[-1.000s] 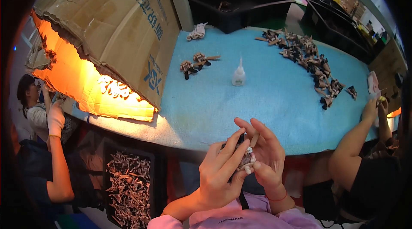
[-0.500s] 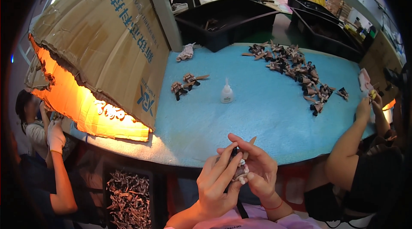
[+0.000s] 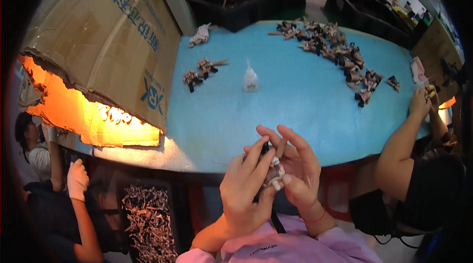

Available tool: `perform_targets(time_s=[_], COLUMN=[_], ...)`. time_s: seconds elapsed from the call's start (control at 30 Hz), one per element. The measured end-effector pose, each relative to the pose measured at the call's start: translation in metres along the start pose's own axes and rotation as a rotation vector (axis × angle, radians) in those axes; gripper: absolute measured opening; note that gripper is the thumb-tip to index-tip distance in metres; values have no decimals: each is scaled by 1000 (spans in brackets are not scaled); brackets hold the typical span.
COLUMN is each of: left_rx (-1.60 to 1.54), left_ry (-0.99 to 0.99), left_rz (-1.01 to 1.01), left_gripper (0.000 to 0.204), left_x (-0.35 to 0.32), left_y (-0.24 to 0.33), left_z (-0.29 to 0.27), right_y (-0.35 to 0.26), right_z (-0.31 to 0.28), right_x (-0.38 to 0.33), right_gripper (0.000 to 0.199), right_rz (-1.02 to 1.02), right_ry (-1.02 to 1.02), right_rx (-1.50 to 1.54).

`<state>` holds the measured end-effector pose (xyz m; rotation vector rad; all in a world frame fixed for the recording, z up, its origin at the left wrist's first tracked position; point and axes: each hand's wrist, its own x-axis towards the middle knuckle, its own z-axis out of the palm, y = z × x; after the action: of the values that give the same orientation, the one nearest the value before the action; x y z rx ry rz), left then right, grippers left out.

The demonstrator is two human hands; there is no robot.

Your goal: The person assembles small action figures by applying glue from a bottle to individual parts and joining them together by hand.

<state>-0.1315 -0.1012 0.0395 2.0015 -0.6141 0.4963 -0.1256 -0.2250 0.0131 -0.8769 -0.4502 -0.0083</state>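
Observation:
A small brown and white figurine (image 3: 274, 176) with a dark upper part is held between my two hands, just past the near edge of the blue table (image 3: 217, 135). My left hand (image 3: 244, 189) wraps its fingers round one side and hides part of it. On the other side my right hand (image 3: 303, 181) pinches it by the thumb, its other fingers raised behind. A white squeeze bottle (image 3: 251, 79) with a thin nozzle stands upright in mid-table. Two similar figurines (image 3: 193, 79) lie to its left, and a long cluster of them (image 3: 340, 56) lies at the right.
A cardboard box (image 3: 98, 36), lit orange inside, stands at the left. Below it is a black crate (image 3: 185, 223) of small brown parts. Black bins (image 3: 246, 1) line the far edge. A crumpled cloth (image 3: 199, 35) lies near the box. Co-workers' arms (image 3: 401, 144) show at both sides.
The view has tilted down, so the table sits higher in the picture. My hands still hold the figurine, with the right fingers lifted more apart. The co-worker's gloved hand at left has lowered.

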Motion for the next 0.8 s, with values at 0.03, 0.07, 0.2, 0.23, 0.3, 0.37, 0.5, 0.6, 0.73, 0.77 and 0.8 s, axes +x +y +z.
perform_targets(time_s=[0.03, 0.07, 0.2, 0.23, 0.3, 0.37, 0.5, 0.6, 0.73, 0.77, 0.8], left_rx=[1, -90, -30, -29, 153, 158, 180, 203, 203, 197, 191], left_ry=[5, 20, 25, 25, -17, -17, -25, -28, -28, -34, -40], left_rz=[5, -128, -91, -102, -7, -27, -56, -43, -38, -41, -44], left_gripper=[57, 60, 58, 58, 50, 50, 51, 51, 51, 51, 52], left_x=[-1, -4, -4, -4, -2, -2, 0, 1, 2, 2, 2], left_y=[1, 6, 4, 4, 4, 7, 11, 11, 12, 11, 11], left_z=[-1, 0, 2, 0, -2, -1, -1, -1, 0, 0, -1], right_y=[0, 0, 0, 2, 5, 7, 10, 10, 10, 9, 9], right_z=[0, -1, 0, 0, 0, -1, -1, 1, 0, 0, -1], right_x=[1, 3, 2, 1, 1, 1, 0, 1, 2, 2, 2], right_gripper=[64, 67, 71, 71, 70, 70, 71, 72, 71, 71, 71], right_rz=[-10, -2, 54, 64, 56, 52, 70, 59, 39, 28, 18], right_ry=[-7, -11, 47, 50, 64, 72, 104, 120, 111, 98, 86], right_rx=[13, 26, 105, 108, 151, 186, 279, 326, 331, 292, 253])
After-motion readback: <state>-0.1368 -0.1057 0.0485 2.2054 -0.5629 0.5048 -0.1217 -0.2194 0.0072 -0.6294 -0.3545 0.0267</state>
